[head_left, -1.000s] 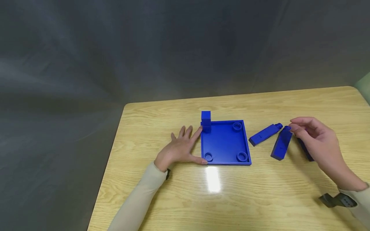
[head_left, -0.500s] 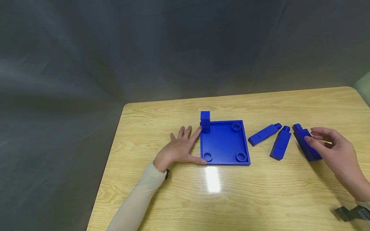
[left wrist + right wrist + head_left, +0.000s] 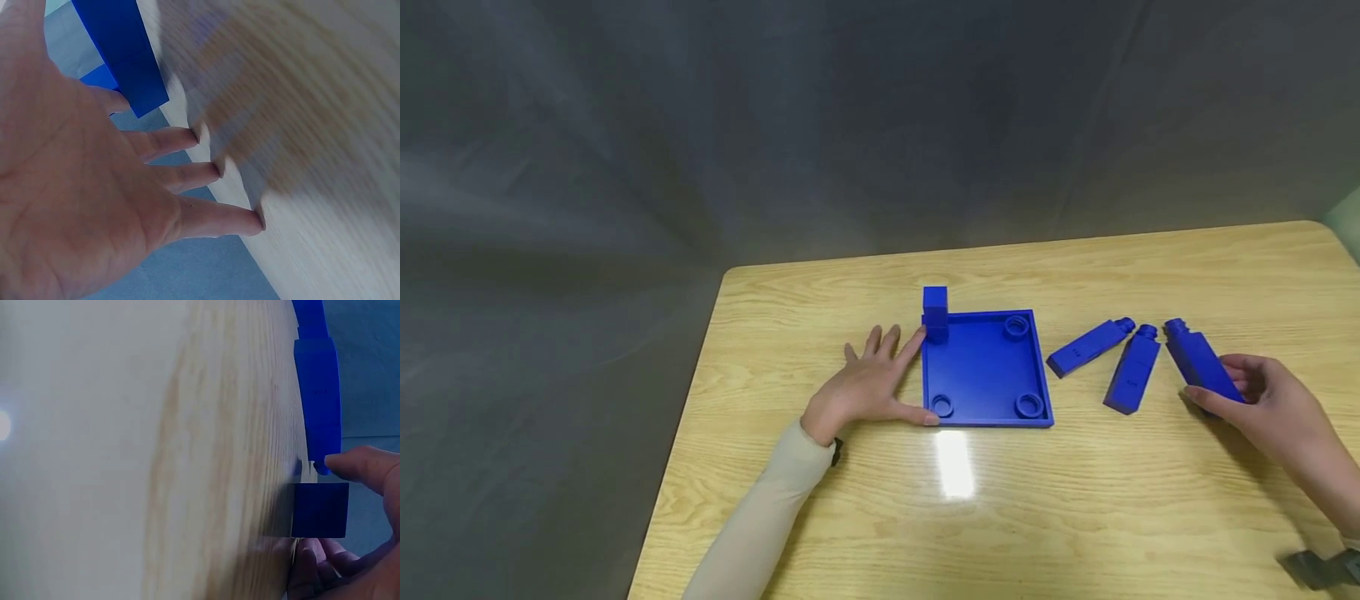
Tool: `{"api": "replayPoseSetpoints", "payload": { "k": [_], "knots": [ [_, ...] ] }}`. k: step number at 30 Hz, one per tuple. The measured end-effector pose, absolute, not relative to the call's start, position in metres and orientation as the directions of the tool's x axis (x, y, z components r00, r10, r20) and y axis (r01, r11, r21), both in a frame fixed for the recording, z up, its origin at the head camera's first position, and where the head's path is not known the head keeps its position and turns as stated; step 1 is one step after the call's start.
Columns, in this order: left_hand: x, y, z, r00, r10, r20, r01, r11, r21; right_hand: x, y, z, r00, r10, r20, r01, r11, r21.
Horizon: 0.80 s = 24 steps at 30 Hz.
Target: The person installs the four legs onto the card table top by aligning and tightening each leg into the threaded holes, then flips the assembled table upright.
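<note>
A long, pale cream sleeve covers the person's left forearm, plain and close-fitting, with soft creases and a smooth cuff at the wrist. A small black piece shows beside that cuff. The left hand and right hand are bare. A dark, angular device, blurred, sits at the right wrist.

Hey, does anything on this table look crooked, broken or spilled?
Nothing looks damaged or spilled. The blue tray lies flat, with an upright block at its far left corner. The three loose blocks lie on the table at differing angles, which looks merely untidy, not odd.
</note>
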State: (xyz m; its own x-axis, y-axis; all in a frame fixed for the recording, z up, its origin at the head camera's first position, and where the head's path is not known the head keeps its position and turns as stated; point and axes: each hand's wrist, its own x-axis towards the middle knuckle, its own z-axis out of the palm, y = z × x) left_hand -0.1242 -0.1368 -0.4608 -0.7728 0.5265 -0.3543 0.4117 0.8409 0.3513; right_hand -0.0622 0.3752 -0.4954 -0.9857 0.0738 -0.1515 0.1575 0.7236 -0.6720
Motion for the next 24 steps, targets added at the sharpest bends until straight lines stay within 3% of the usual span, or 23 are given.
{"api": "replayPoseSetpoints", "payload": {
  "k": [7, 12, 17, 24],
  "knots": [
    [-0.1242, -0.1351, -0.4609, -0.774, 0.515, -0.368, 0.405, 0.850, 0.338, -0.0567, 0.3776, -0.4952, -0.985, 0.116, -0.124, 0.169, 0.758, -0.630],
    [-0.1241, -0.1351, -0.4616, -0.777, 0.508, -0.372, 0.398, 0.854, 0.335, -0.0560, 0.3779, -0.4977, -0.976, 0.175, -0.129, 0.215, 0.694, -0.687],
    [-0.1241, -0.1350, -0.4618, -0.776, 0.516, -0.362, 0.404, 0.848, 0.344, -0.0555, 0.3792, -0.4973, -0.952, 0.268, -0.147, 0.259, 0.452, -0.854],
    [-0.1233, -0.1341, -0.4612, -0.775, 0.522, -0.355, 0.408, 0.843, 0.350, -0.0537, 0.3784, -0.4933, -0.936, 0.334, -0.110, 0.156, 0.111, -0.982]
  ]
}}
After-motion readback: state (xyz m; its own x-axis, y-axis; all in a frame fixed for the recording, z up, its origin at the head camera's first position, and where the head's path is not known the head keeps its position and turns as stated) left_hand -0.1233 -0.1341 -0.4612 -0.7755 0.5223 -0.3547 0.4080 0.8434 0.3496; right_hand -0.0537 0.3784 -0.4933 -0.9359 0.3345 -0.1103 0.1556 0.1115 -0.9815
